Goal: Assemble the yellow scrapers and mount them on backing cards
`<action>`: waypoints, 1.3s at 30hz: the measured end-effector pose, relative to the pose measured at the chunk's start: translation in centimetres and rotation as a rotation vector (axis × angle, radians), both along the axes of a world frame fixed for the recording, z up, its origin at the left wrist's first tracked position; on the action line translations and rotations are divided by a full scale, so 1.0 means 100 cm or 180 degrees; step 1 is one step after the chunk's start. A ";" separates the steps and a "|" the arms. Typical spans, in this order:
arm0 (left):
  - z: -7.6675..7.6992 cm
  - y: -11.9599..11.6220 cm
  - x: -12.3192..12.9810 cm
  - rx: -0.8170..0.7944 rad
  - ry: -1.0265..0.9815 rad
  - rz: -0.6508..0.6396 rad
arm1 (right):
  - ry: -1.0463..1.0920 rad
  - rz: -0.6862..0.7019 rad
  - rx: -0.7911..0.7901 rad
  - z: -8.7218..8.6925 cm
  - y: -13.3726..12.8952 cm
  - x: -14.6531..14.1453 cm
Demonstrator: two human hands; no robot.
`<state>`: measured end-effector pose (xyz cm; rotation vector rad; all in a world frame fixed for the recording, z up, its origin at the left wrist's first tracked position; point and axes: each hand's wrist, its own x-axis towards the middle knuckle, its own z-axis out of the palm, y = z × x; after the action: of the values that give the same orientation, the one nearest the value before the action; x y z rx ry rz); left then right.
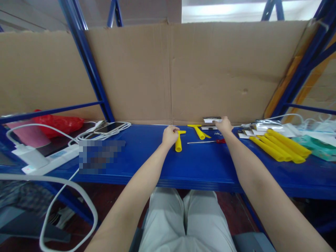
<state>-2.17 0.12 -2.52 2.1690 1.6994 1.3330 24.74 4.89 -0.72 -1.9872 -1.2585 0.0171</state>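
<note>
My left hand (170, 135) has its fingers closed on the top of a yellow T-shaped piece (178, 144) near the middle of the blue table (147, 157). Further right, my right hand (224, 126) reaches to the back of the table, its fingertips at a small white-and-dark packet (212, 120); whether they grip it is unclear. Between my hands lies another yellow T-shaped piece (200, 133). A screwdriver with a red handle (221, 141) rests in front of my right hand, close to some tiny metal parts (217, 133).
Yellow tubes (282, 147), packets (249, 133) and a green plastic bag (319, 147) lie at the right. At the left are a power strip (57, 159), a phone (109, 128), white cables and a red bag (63, 126). Cardboard (136, 77) stands behind the table.
</note>
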 end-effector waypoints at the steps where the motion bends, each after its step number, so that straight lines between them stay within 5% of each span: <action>1: 0.000 0.001 0.000 -0.0014 -0.0003 0.0018 | 0.0110 0.0014 0.0135 0.002 0.000 0.001; 16: -0.002 0.003 -0.003 -0.0202 -0.0037 0.0102 | 0.0288 0.0614 0.0849 0.005 -0.042 -0.011; 28: -0.005 0.007 -0.008 -0.1109 0.0092 0.0786 | 0.0416 0.0959 0.0656 0.005 -0.034 -0.025; 39: -0.002 -0.006 0.004 -0.1446 0.0677 0.0625 | 0.0577 0.1108 0.0912 0.003 -0.032 -0.024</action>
<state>-1.77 -0.50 -2.70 1.9700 2.0882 0.6648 22.31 1.71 -0.37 -1.4738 -1.3869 0.1739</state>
